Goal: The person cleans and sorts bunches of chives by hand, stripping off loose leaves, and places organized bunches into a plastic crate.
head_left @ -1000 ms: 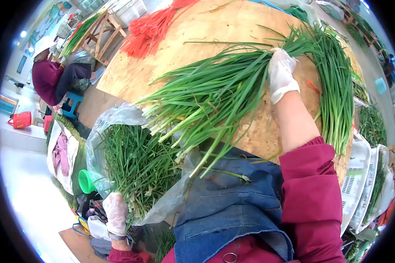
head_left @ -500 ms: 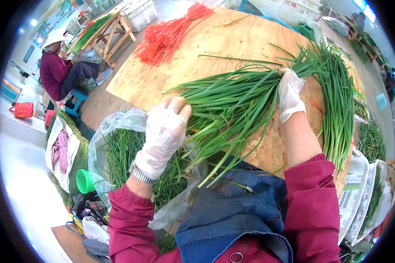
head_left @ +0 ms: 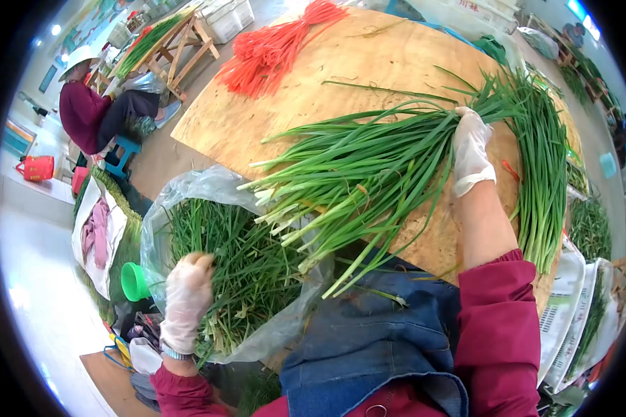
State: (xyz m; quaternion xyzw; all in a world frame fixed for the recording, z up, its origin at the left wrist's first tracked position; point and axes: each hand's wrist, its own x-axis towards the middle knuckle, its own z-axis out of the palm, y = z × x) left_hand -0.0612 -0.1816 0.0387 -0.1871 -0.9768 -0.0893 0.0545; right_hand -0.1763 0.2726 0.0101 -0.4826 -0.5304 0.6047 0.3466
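Observation:
My right hand [head_left: 471,149], in a thin white glove, grips a loose bunch of long green stalks [head_left: 368,170] near its leafy end. The pale root ends fan out to the left, past the table's front edge. My left hand [head_left: 188,299], gloved too, has its fingers curled over the left side of a clear plastic bag [head_left: 161,208] full of green leaves [head_left: 247,278]; what it holds, if anything, is too small to make out. A second bundle of stalks [head_left: 541,181] lies on the table's right side, with a red tie [head_left: 510,171] beside it.
Red strips [head_left: 261,59] lie at the back left of the wooden table [head_left: 222,132]. White crates [head_left: 563,306] stand at the right. A green cup [head_left: 134,281] is left of the bag. A person [head_left: 83,115] in a white hat sits at the far left.
From over the stalks' left part, my left hand has moved down and left to the bag's side. My right hand keeps its grip on the bunch. The view has shifted slightly.

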